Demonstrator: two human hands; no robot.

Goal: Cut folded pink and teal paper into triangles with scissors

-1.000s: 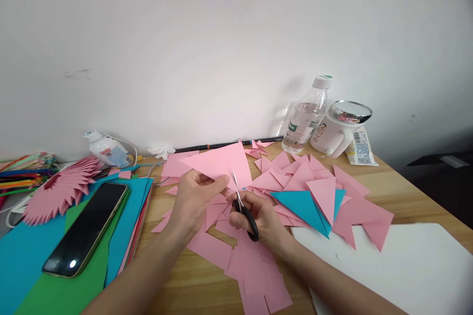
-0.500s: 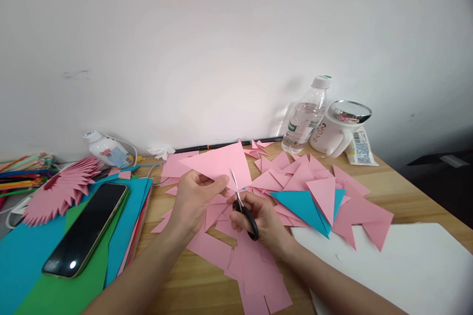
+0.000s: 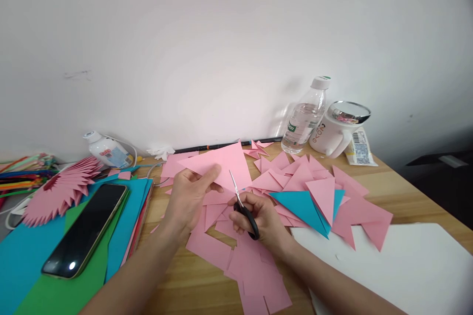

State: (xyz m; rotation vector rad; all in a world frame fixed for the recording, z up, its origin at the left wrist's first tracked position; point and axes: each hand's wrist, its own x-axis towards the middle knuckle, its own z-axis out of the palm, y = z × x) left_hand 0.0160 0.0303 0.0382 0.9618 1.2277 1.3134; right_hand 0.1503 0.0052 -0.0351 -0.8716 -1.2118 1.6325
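Observation:
My left hand (image 3: 190,194) pinches the lower edge of a pink paper triangle (image 3: 232,160), thumb on its front face. In my right hand (image 3: 258,214) is a pair of scissors (image 3: 247,216) with black handles, its blades pointing up and slightly left in front of the triangle. The blades look closed or nearly so; whether they touch the paper I cannot tell. Below both hands lie overlapping pink paper rectangles (image 3: 254,270). To the right spreads a heap of pink triangles (image 3: 295,172), with a blue paper triangle (image 3: 295,204) among them.
A phone (image 3: 86,229) rests on green and blue paper sheets (image 3: 22,251) at left, beside a pleated pink paper piece (image 3: 62,192) and a white bottle (image 3: 109,150). A water bottle (image 3: 305,115) and white mug (image 3: 334,130) stand at back right. A white board (image 3: 391,266) lies front right.
My left hand has shifted slightly left and its thumb has moved up and left along the triangle. The scissor blades have tilted a little left. The triangle has barely moved.

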